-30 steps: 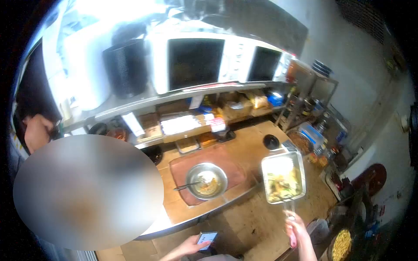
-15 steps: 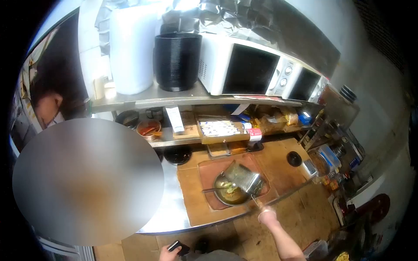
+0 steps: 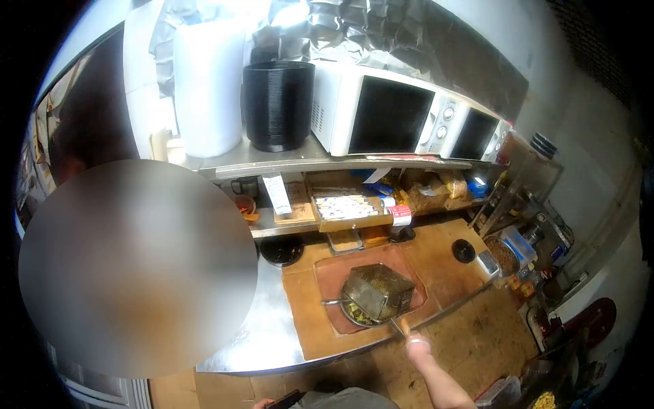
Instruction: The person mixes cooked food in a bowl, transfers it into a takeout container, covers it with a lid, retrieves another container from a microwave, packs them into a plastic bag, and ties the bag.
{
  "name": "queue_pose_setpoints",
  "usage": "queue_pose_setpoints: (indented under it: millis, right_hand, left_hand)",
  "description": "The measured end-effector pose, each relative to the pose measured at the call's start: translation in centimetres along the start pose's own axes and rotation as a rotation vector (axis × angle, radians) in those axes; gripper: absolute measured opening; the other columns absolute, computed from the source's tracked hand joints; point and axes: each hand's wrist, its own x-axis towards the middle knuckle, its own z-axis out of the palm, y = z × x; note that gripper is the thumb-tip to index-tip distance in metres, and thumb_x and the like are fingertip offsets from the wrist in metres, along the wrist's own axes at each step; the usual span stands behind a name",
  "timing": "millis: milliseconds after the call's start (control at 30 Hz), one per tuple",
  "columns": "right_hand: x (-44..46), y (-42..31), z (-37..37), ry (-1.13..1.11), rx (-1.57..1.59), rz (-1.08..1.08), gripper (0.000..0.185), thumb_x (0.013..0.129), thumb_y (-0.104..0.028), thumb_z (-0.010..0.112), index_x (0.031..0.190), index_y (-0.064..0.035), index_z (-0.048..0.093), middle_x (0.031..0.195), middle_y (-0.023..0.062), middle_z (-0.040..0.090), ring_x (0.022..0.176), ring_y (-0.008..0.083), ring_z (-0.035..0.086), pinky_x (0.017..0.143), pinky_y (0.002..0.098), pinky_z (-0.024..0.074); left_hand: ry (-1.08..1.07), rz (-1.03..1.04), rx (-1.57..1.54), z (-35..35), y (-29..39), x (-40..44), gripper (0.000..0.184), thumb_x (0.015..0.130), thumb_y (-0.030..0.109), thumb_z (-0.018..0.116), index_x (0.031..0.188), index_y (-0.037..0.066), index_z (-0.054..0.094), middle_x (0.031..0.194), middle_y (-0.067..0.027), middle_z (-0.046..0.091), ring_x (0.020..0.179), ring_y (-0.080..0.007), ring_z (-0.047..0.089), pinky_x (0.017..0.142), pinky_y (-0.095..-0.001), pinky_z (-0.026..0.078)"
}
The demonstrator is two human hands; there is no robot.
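Note:
My right hand (image 3: 417,347) is closed around the handle of a wire fry basket (image 3: 381,290). The basket is tipped over a round metal bowl (image 3: 349,318) and hides much of it. Green and pale food pieces (image 3: 357,313) show in the bowl's near part. A metal utensil handle (image 3: 332,301) sticks out past the bowl's left rim. At the bottom edge of the view, my left hand (image 3: 263,404) is partly cut off and grips a dark object (image 3: 286,399) whose kind I cannot make out.
The bowl stands on a reddish square mat (image 3: 330,266) over brown cardboard (image 3: 300,307). Behind are a sachet box (image 3: 347,208) and a food tray (image 3: 345,240). Microwaves (image 3: 388,112) and stacked black containers (image 3: 279,105) stand on the upper shelf. A blurred shape covers the left.
The fry basket has turned further over above the bowl, and more food shows in the bowl. My left hand with the dark object has dropped toward the bottom edge.

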Motion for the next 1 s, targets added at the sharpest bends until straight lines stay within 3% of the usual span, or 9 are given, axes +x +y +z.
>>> queue_pose_setpoints:
  millis: [67,133,167,233,267,733,800,933,1000]
  right_hand:
    - [0.1,0.5,-0.2,-0.028,0.014,0.011,0.030,0.086,-0.009,0.055,0.113,-0.0084,0.068,0.103,0.0183,0.072,0.095,0.0362,0.071,0.082,0.0466,0.0572]
    - [0.5,0.7,-0.7,-0.036,0.022,0.015,0.033,0.086,-0.010,0.055,0.116,-0.0087,0.068,0.104,0.0183,0.072,0.095,0.0358,0.071,0.082,0.0463,0.0573]
    - [0.2,0.6,-0.4,0.013,0.006,-0.012,0.027,0.090,-0.011,0.053,0.111,-0.0083,0.069,0.102,0.0185,0.072,0.092,0.0350,0.071,0.080,0.0462,0.0574]
    - [-0.1,0.8,0.2,0.046,-0.008,-0.038,0.025,0.094,-0.013,0.050,0.107,-0.0080,0.070,0.100,0.0187,0.072,0.090,0.0341,0.072,0.078,0.0462,0.0576]
    - [0.5,1.2,0.4,0.036,-0.053,-0.057,0.025,0.094,-0.013,0.050,0.106,-0.0078,0.070,0.099,0.0181,0.072,0.088,0.0339,0.072,0.077,0.0463,0.0576]
    - [-0.8,0.9,-1.9,-0.015,-0.105,-0.028,0.026,0.092,-0.010,0.051,0.110,-0.0056,0.069,0.100,0.0155,0.071,0.089,0.0304,0.072,0.077,0.0431,0.0578]
    - [-0.2,1.4,-1.5,0.052,-0.104,-0.116,0.027,0.091,-0.011,0.053,0.112,-0.0045,0.068,0.102,0.0157,0.071,0.087,0.0300,0.073,0.076,0.0429,0.0582]
    - [0.0,1.3,0.7,0.000,-0.159,-0.040,0.025,0.091,-0.011,0.053,0.108,-0.0050,0.070,0.099,0.0158,0.071,0.086,0.0292,0.073,0.074,0.0426,0.0585]
    - [1.4,2.1,2.6,-0.060,-0.119,-0.030,0.062,0.089,-0.012,0.054,0.150,-0.0160,0.043,0.099,0.0166,0.072,0.093,0.0335,0.071,0.079,0.0434,0.0568]
  left_hand:
    - [-0.079,-0.032,-0.066,0.6,-0.5,-0.4,0.041,0.082,0.003,0.067,0.122,-0.002,0.063,0.098,-0.0116,0.070,0.087,-0.0223,0.067,0.078,-0.0354,0.056]
    - [-0.277,-0.312,0.033,1.5,0.3,0.4,0.048,0.080,0.007,0.067,0.126,0.001,0.059,0.096,-0.0110,0.068,0.084,-0.0241,0.066,0.074,-0.0364,0.056]
    - [-0.276,-0.304,0.028,1.9,-0.1,1.2,0.048,0.080,0.007,0.067,0.126,0.001,0.059,0.096,-0.0110,0.068,0.084,-0.0241,0.066,0.074,-0.0364,0.056]
    - [-0.276,-0.377,0.326,2.9,-2.9,1.9,0.060,0.078,0.010,0.069,0.136,0.003,0.054,0.103,-0.0158,0.068,0.092,-0.0263,0.066,0.075,-0.0369,0.056]
    - [-0.287,-0.287,0.236,3.4,-8.7,3.3,0.065,0.082,0.021,0.066,0.144,0.005,0.051,0.117,-0.0224,0.068,0.107,-0.0316,0.065,0.087,-0.0417,0.055]
    - [-0.298,-0.308,0.259,2.9,-2.1,4.7,0.066,0.084,0.025,0.064,0.145,0.006,0.050,0.123,-0.0233,0.066,0.113,-0.0328,0.064,0.092,-0.0427,0.053]
    - [-0.305,-0.299,0.272,2.8,-1.5,5.0,0.066,0.084,0.026,0.064,0.145,0.007,0.050,0.123,-0.0235,0.066,0.114,-0.0330,0.063,0.093,-0.0428,0.052]
    - [-0.318,-0.287,0.283,2.7,-0.1,5.3,0.066,0.084,0.027,0.063,0.146,0.007,0.050,0.125,-0.0237,0.065,0.115,-0.0334,0.063,0.094,-0.0431,0.052]
    - [-0.324,-0.282,0.289,2.6,0.3,5.3,0.066,0.084,0.028,0.063,0.146,0.007,0.050,0.126,-0.0239,0.065,0.116,-0.0335,0.063,0.095,-0.0433,0.051]
